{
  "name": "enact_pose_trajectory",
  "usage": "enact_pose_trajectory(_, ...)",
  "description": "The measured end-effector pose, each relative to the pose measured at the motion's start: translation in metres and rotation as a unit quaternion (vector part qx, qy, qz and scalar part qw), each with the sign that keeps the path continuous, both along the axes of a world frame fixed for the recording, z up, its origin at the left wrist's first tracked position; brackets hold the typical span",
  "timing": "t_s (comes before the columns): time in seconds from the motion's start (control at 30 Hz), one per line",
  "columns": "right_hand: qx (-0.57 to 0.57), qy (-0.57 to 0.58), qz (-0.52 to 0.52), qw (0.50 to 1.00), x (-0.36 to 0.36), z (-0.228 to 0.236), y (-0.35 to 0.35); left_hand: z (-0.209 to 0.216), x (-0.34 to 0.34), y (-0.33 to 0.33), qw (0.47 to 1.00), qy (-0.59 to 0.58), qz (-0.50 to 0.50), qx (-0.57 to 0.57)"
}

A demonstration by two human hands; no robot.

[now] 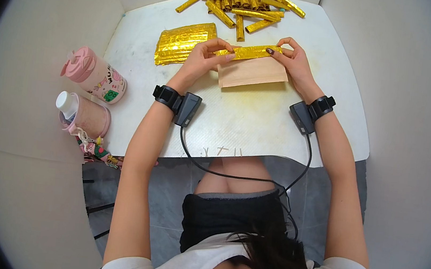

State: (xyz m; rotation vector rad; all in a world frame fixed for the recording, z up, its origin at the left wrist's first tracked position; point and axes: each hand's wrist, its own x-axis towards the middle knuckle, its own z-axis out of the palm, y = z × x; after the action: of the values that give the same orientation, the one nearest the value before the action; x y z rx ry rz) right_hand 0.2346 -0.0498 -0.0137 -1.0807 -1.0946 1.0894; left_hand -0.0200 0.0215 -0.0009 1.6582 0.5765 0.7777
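Between both hands is a tan paper sheet (252, 74) whose far edge shows a band of shiny gold foil. Its near edge hangs toward me over the white table. My left hand (209, 56) pinches the band's left end between thumb and fingers. At the right end, my right hand (290, 63) grips it the same way, the thumb lying on the gold. Left of the sheet lies a flat stack of gold foil sheets (183, 43), close to my left hand. Beyond my hands is a loose heap of rolled gold tubes (242, 1).
At the table's left edge stand a pink lidded tumbler (94, 74) and a pink cup (91, 116) with a white-capped bottle inside. A black cable (221, 174) links the black wrist devices and droops below the table's front edge. Pale walls enclose the white table (244, 122).
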Motion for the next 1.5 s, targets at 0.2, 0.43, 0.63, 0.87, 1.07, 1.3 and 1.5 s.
enact_pose_trajectory(0.2,-0.004,-0.054,0.014,0.998,-0.001,0.005,-0.003,-0.003,0.003,0.004,0.998,0.055,0.026,-0.029)
enact_pose_trajectory(0.43,-0.016,-0.068,0.122,0.990,-0.006,0.028,-0.018,-0.017,0.005,0.008,0.997,-0.020,0.060,-0.035)
enact_pose_trajectory(0.63,-0.030,-0.233,0.218,0.947,0.010,0.017,-0.012,-0.024,0.002,0.018,0.996,-0.003,0.015,0.088)
enact_pose_trajectory(0.87,-0.032,-0.190,0.131,0.973,0.014,0.003,-0.006,-0.012,0.005,0.003,0.997,0.072,0.008,0.024)
enact_pose_trajectory(1.07,-0.037,-0.163,0.047,0.985,0.002,0.005,-0.006,-0.024,0.014,0.002,0.998,0.000,0.041,0.043)
enact_pose_trajectory(1.3,-0.017,-0.120,-0.020,0.992,-0.002,0.007,-0.006,-0.013,0.019,-0.012,0.991,0.086,0.059,0.090)
enact_pose_trajectory(1.5,-0.021,-0.153,-0.051,0.987,-0.003,0.004,-0.003,-0.022,0.022,-0.007,0.991,0.064,0.059,0.101)
